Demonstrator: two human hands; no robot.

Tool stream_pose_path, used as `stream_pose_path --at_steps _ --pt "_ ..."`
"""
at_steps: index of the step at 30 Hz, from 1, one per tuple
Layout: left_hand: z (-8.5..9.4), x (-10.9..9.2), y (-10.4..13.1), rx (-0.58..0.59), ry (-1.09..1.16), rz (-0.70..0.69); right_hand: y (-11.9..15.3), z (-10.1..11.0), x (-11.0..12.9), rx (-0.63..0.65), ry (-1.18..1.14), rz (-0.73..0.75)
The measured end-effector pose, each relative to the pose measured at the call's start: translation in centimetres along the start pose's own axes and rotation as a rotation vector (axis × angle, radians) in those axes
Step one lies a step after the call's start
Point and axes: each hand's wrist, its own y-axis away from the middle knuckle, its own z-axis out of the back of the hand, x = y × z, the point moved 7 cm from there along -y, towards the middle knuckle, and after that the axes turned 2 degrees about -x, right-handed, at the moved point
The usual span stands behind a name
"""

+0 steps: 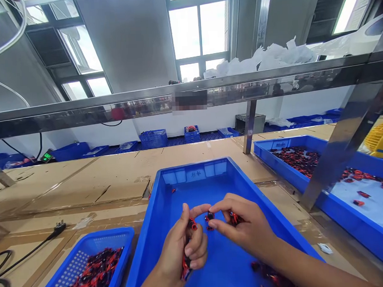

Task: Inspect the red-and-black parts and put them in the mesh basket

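Observation:
Over a large blue plastic tray (pixel 248 181), both hands meet near the middle. My left hand (pixel 179 250) is curled around several small red-and-black plastic pieces (pixel 192 224), with its index finger stretched toward the other hand. Between the thumb and index finger of my right hand (pixel 250 221) is a small black-and-red piece (pixel 210 217). More red-and-black pieces (pixel 235 218) show under its curled fingers. A loose pile of like pieces (pixel 272 277) lies in the tray below my right forearm, partly hidden. The exact kind of piece is too small to tell.
To the left stands a blue perforated basket (pixel 127 243) heaped with red-and-black pieces. Another blue tray (pixel 284 186) with scattered pieces sits at right, behind a slanted metal post (pixel 334 154). A power plug (pixel 59 227) lies on the cardboard-covered table (pixel 110 176). A metal rail (pixel 139 102) crosses above.

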Motion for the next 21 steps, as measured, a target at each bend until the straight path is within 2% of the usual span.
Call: stream_pose_path --at_steps 3,5,9,12,16,21 --pt "-0.5 -0.1 0.3 0.026 0.08 0.009 -0.2 0.3 -2.6 -0.037 -0.3 -0.296" --pt "-0.7 -0.1 0.5 0.039 0.117 0.021 0.0 -0.2 -4.2 -0.014 -0.482 -0.475" --pt "-0.6 -0.1 0.4 0.034 0.107 0.011 0.1 -1.2 -5.7 0.066 -0.617 -0.618" --pt "-0.4 -0.1 0.4 0.028 0.034 -0.008 0.4 -2.1 -6.2 0.105 -0.605 -0.671" --pt "-0.4 0.0 0.4 0.034 -0.08 -0.021 1.0 -2.7 -5.0 0.107 -0.489 -0.592" --pt "0.4 1.1 -0.1 -0.071 -0.223 0.015 0.9 -2.7 -0.7 0.185 -0.061 -0.148"
